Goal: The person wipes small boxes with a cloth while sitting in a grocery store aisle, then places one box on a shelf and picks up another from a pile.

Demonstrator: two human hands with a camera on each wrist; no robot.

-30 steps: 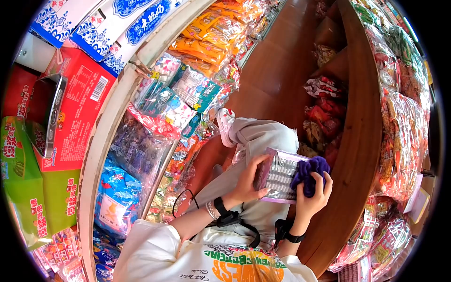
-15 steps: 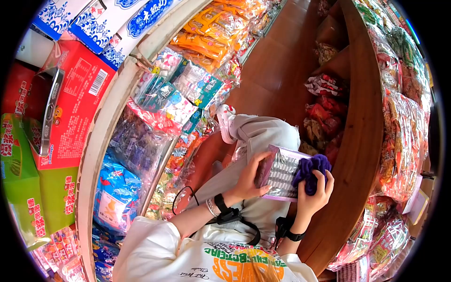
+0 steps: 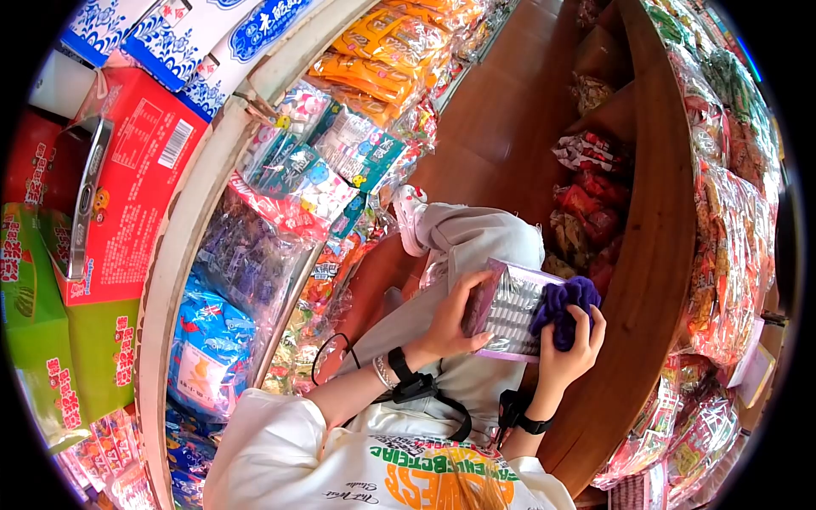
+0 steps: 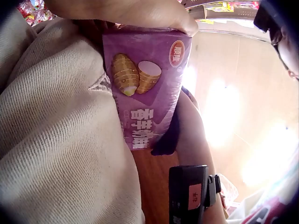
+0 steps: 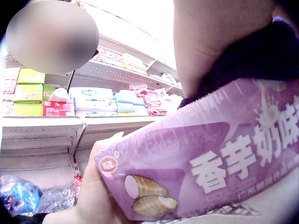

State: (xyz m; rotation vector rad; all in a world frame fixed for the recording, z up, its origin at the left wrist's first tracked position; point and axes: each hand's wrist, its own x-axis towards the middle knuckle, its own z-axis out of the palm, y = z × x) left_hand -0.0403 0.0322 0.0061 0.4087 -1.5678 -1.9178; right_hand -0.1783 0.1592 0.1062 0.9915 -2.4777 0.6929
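plainly, the left hand [image 3: 447,330], thumb spread, grips a purple box [image 3: 513,320].

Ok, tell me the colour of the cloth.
The cloth is deep purple, shown best in the head view.

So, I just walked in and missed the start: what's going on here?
A person is holding a purple box above their bent leg, with packaged goods on both sides. Their left hand grips one end of the box, while their right hand holds a bunched purple cloth against the other end. The box is off the floor, between the two hands.
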